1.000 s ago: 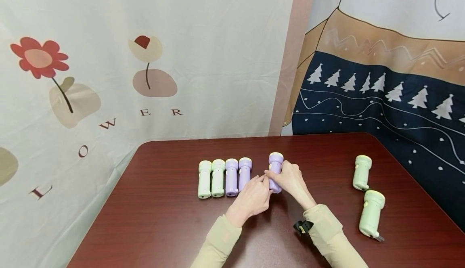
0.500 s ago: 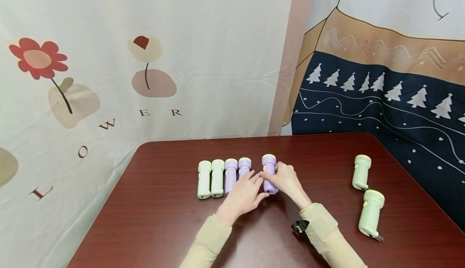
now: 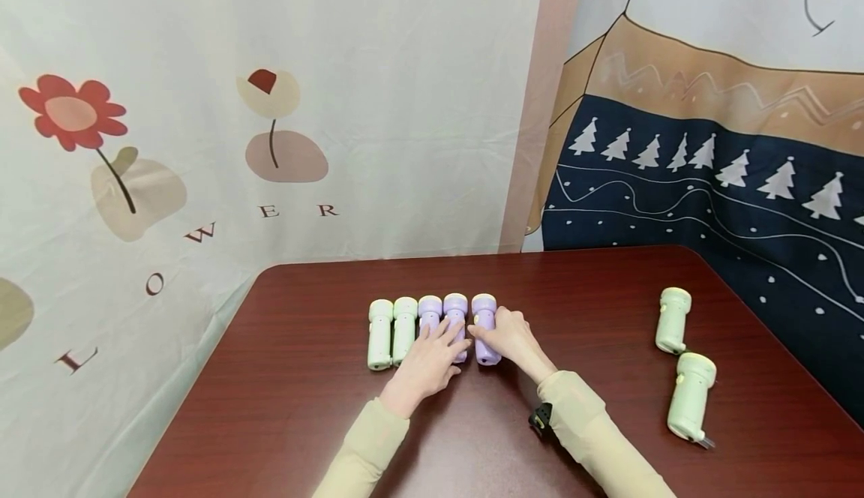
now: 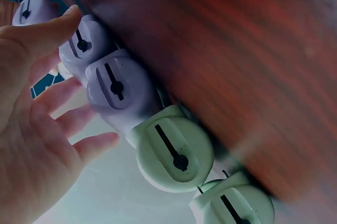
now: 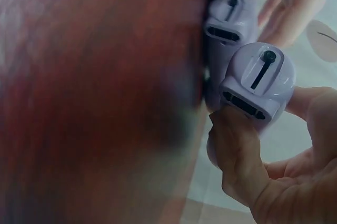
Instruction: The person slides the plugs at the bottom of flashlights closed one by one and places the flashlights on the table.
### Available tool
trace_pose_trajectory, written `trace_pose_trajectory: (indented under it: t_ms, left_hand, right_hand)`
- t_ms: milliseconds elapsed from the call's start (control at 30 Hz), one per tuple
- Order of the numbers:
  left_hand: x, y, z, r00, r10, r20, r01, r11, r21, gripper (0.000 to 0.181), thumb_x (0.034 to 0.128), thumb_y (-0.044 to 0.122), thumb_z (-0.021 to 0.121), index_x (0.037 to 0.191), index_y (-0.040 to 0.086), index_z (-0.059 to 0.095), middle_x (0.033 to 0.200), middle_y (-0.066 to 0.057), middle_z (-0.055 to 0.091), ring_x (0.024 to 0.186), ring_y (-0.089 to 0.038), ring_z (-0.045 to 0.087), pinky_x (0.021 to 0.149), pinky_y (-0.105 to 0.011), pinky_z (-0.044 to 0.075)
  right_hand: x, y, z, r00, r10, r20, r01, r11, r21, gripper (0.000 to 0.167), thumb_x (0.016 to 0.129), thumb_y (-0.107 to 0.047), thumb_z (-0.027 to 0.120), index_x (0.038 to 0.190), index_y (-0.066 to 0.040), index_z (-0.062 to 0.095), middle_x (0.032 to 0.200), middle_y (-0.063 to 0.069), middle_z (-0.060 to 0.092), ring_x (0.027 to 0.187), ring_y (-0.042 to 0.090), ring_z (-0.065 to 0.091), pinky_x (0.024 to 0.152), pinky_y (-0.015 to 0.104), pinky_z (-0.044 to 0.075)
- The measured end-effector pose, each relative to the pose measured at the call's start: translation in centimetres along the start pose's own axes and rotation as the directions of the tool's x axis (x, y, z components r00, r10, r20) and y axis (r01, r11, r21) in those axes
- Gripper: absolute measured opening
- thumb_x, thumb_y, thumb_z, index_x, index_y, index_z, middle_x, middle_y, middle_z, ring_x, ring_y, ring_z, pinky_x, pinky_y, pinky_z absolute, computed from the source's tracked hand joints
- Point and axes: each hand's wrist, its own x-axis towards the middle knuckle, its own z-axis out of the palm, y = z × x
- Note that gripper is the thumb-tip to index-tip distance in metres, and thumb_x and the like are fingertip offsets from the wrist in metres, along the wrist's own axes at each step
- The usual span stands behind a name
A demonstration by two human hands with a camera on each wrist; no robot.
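A purple flashlight [image 3: 486, 329] stands at the right end of a row, slightly apart from it. My right hand [image 3: 516, 339] pinches it between thumb and fingers; the right wrist view shows its slotted end [image 5: 260, 79]. My left hand [image 3: 424, 367] lies over the row's two purple flashlights, fingers spread and fairly straight. One is the inner purple flashlight [image 3: 430, 307], the other the outer purple flashlight [image 3: 455, 305]. In the left wrist view the left thumb [image 4: 66, 24] reaches the outer one's end. Two green flashlights, the far-left green flashlight [image 3: 379, 337] and its green neighbour [image 3: 404, 333], complete the row's left side.
On the right of the brown table [image 3: 270, 393] lie two more green flashlights, a farther one [image 3: 672, 320] and a nearer one [image 3: 691, 397] with prongs sticking out. Printed curtains [image 3: 405, 108] hang behind the table's back edge.
My right hand has slid the purple flashlight left, closer to the row. My left hand has drawn away from that flashlight, moving left onto the row's purple ones with its fingers spreading.
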Motion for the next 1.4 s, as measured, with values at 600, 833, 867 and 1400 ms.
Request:
trace_pose_trajectory:
  t_ms: [600, 833, 867, 1400]
  left_hand:
    - [0.0, -0.2, -0.1, 1.0, -0.026, -0.001, 0.026, 1.0, -0.017, 0.047, 0.0829, 0.026, 0.069, 0.128, 0.019, 0.058, 0.136, -0.004, 0.056, 0.125, -0.028, 0.054, 0.096, -0.051, 0.047]
    - [0.4, 0.3, 0.1, 0.997, -0.011, -0.072, 0.01, 1.0, -0.017, 0.049, 0.079, 0.028, 0.074, 0.125, 0.021, 0.058, 0.134, -0.005, 0.054, 0.123, -0.032, 0.053, 0.092, -0.05, 0.047]
    - [0.6, 0.4, 0.1, 0.996, -0.003, -0.09, 0.002, 1.0, -0.009, 0.05, 0.0777, 0.028, 0.075, 0.124, 0.022, 0.058, 0.133, -0.005, 0.054, 0.122, -0.032, 0.052, 0.091, -0.049, 0.048]
    - [2.8, 2.1, 0.1, 0.998, 0.058, -0.017, -0.057, 0.998, 0.028, 0.044, 0.081, 0.033, 0.072, 0.123, 0.025, 0.059, 0.132, 0.001, 0.051, 0.128, -0.027, 0.049, 0.096, -0.049, 0.047]
  right_hand:
    - [0.6, -0.9, 1.2, 1.0, 0.009, 0.023, -0.008, 0.998, -0.057, 0.066, 0.086, -0.043, 0.065, 0.113, 0.016, 0.053, 0.101, 0.033, 0.063, 0.091, 0.045, 0.064, 0.075, 0.05, 0.053]
    - [0.7, -0.3, 0.6, 0.999, -0.007, 0.046, 0.007, 1.0, -0.016, 0.045, 0.088, -0.042, 0.06, 0.084, 0.003, 0.065, 0.079, 0.018, 0.066, 0.07, 0.028, 0.064, 0.059, 0.036, 0.049]
    - [0.7, -0.2, 0.6, 0.998, -0.005, 0.055, 0.005, 1.0, 0.001, 0.043, 0.088, -0.042, 0.06, 0.077, -0.001, 0.064, 0.073, 0.014, 0.065, 0.065, 0.024, 0.062, 0.056, 0.033, 0.047]
    - [0.2, 1.7, -1.6, 0.994, 0.007, 0.107, -0.012, 0.999, 0.049, 0.05, 0.093, -0.041, 0.054, 0.111, 0.004, 0.064, 0.076, 0.009, 0.067, 0.055, 0.014, 0.06, 0.061, 0.03, 0.048]
